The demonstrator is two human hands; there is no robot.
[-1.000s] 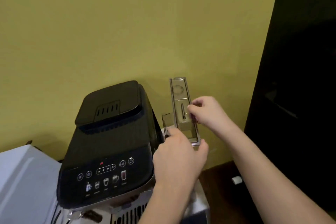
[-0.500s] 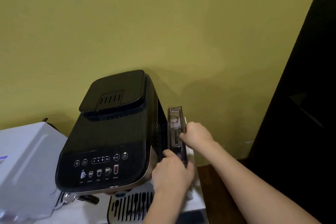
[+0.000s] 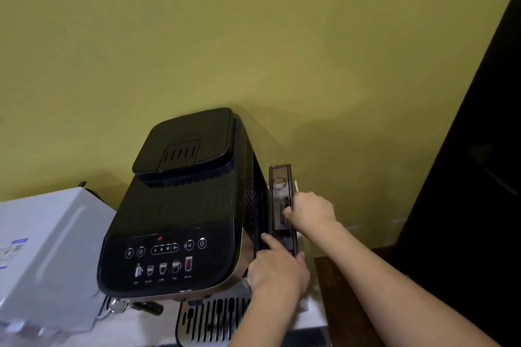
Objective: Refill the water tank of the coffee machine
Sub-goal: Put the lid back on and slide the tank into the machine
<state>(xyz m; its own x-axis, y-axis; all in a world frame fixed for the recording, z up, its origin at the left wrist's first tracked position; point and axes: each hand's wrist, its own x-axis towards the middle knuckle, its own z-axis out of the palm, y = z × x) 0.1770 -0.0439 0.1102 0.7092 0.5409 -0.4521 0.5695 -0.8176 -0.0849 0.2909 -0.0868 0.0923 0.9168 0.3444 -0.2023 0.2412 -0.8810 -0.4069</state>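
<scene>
A black coffee machine [image 3: 180, 205] with a lit button panel stands against the yellow wall. Along its right side sits the narrow, smoky transparent water tank [image 3: 279, 183], seen from above with its lid on, low beside the machine's open side slot. My right hand [image 3: 310, 213] grips the tank's top from the right, fingers curled over the lid's middle. My left hand [image 3: 277, 269] holds the tank's near end, index finger stretched along the gap between tank and machine.
A white appliance [image 3: 48, 256] stands to the left of the machine. The metal drip grate [image 3: 208, 321] juts out at the front. A dark wooden surface [image 3: 346, 304] lies to the right, with a black panel [image 3: 479, 149] beyond it.
The tank has come down from above the machine to sit low against its right side. Both hands went down with it and kept their hold.
</scene>
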